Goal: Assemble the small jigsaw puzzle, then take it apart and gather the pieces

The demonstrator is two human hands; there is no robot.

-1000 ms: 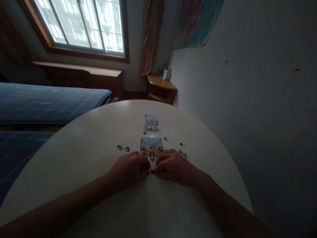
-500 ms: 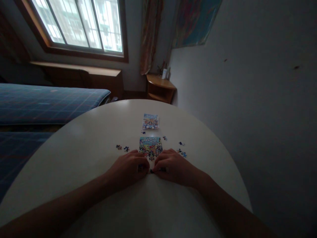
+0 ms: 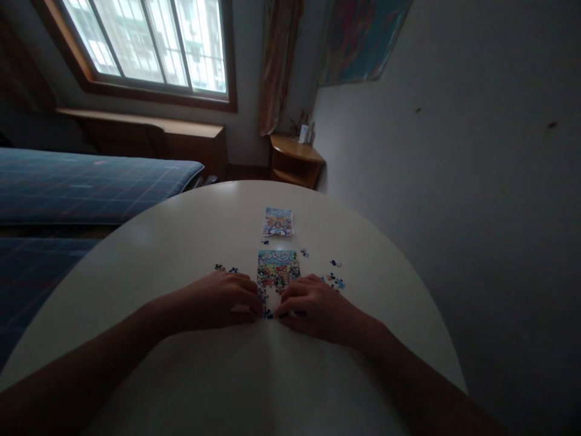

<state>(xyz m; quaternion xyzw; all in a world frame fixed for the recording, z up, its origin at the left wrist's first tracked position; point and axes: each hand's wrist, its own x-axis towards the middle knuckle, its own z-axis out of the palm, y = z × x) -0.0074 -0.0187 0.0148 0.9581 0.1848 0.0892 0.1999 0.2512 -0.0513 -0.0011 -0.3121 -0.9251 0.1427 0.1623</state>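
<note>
A partly assembled jigsaw puzzle (image 3: pixel 278 260) with "BLUEY" lettering lies flat on the white round table (image 3: pixel 190 242). Its top is filled in, while a gap shows in its lower middle. My left hand (image 3: pixel 227 300) rests at the puzzle's lower left edge, fingers bent and fingertips together against it. At the lower right, my right hand (image 3: pixel 315 306) has its thumb and fingers pinched by the bottom row, on what looks like a dark puzzle piece; the fingers partly hide it. A small dark piece (image 3: pixel 269 314) shows between both hands at the bottom edge.
Beyond the puzzle lies a printed picture sheet (image 3: pixel 278 222). Loose pieces sit around: a pair at left (image 3: pixel 219 267), one near the sheet (image 3: pixel 264 241), one at upper right (image 3: pixel 304 252), several at right (image 3: pixel 336 281). A bed (image 3: pixel 91 188) stands left, a wall right.
My left hand has moved left, away from the bottom middle, uncovering the puzzle's lower left strip and the dark piece there. My right hand stays nearly in place. The view shifts slightly.
</note>
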